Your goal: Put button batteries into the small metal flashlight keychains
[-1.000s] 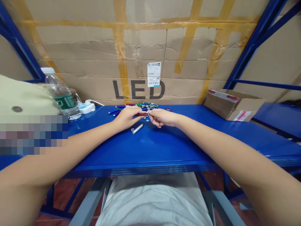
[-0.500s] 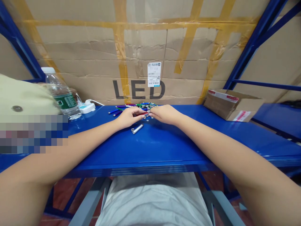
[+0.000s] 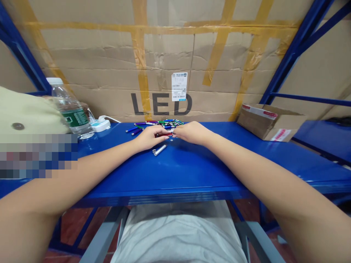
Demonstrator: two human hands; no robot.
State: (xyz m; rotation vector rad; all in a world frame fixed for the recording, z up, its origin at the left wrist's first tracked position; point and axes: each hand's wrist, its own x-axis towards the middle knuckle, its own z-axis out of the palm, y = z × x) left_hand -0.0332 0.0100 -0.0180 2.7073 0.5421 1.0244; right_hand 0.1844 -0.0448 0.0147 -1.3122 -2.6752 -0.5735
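Observation:
Toward the back of the blue table, my left hand (image 3: 151, 137) is closed, thumb and fingers gripping a slim red metal tube (image 3: 163, 135), perhaps a penlight. My right hand (image 3: 192, 132) meets it from the other side, fingertips pinched at the tube's right end; whatever small part they hold is hidden. Just behind both hands lies a pile of similar slim tubes (image 3: 137, 129) in blue, green, red and silver. A short silver tube (image 3: 160, 150) rests in front of my left hand. One tiny round silvery piece (image 3: 172, 140) lies on the tabletop below the fingertips.
A water bottle (image 3: 73, 113) and a white power strip (image 3: 100, 125) stand at the left, beside a pale green fabric item (image 3: 30, 109). On the right sits an open cardboard box (image 3: 267, 122). A large carton marked LED (image 3: 109, 73) backs the blue table (image 3: 175, 171).
Both hands stay nearly in place over the red tube, with small finger shifts. The right fingertips now cover more of the small pieces beneath them.

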